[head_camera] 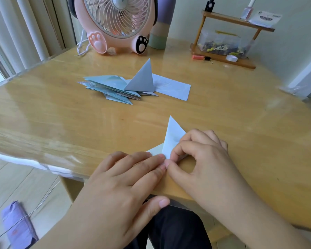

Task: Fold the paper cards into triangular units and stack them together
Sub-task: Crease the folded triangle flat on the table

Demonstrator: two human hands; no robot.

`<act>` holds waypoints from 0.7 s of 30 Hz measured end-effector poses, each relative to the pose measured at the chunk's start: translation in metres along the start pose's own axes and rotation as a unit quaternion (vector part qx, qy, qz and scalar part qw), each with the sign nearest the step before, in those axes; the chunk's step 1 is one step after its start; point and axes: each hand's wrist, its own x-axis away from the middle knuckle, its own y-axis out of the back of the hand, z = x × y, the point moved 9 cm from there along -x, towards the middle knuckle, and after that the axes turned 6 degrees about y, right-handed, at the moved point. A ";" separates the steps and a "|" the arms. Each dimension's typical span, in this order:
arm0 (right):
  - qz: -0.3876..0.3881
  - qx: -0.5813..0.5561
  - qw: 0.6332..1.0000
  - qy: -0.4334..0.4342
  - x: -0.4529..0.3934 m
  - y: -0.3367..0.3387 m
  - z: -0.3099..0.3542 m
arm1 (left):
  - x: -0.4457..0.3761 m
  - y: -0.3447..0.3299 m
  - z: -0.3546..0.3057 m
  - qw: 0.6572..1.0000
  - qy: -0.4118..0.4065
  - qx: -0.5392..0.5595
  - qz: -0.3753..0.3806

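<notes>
Pale-blue paper card (172, 139) lies under flat left hand (122, 178), pinched by curled right hand (201, 162).

Two hands (126, 178), one flat card (172, 88), one fan (118, 24).

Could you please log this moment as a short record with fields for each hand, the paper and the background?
left hand: fingers flat, pressing the card in work onto the table
right hand: pinching the card's near corner
folded units: piled mid-table, one triangle upright
flat card: beside the pile, unfolded
background: pink fan, wooden shelf
</notes>
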 end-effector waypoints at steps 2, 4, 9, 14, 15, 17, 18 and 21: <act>0.008 0.000 1.000 -0.016 -0.002 -0.002 -0.005 | 0.000 0.000 0.000 1.000 0.001 -0.003 0.002; 0.009 0.010 0.999 -0.032 -0.003 0.003 -0.014 | 0.000 0.000 0.000 1.000 0.000 -0.006 0.001; 0.021 0.060 0.996 -0.057 -0.007 0.020 -0.043 | 0.000 0.000 -0.001 1.000 0.003 -0.009 -0.011; 0.041 0.071 0.994 -0.074 -0.010 0.024 -0.056 | 0.001 -0.001 -0.001 1.000 0.008 -0.006 -0.010; 0.037 0.068 0.994 -0.075 -0.010 0.024 -0.057 | 0.001 -0.001 -0.001 1.000 0.011 -0.005 -0.008; 0.001 0.037 0.997 -0.074 -0.007 0.032 -0.056 | 0.000 -0.002 -0.001 1.000 0.018 -0.002 -0.007; -0.008 0.013 0.997 -0.070 -0.006 0.034 -0.055 | -0.001 -0.003 -0.002 1.000 0.020 -0.002 -0.008; 0.099 -0.049 0.994 -0.009 -0.004 0.013 -0.033 | -0.003 -0.003 -0.003 1.000 0.023 -0.006 -0.017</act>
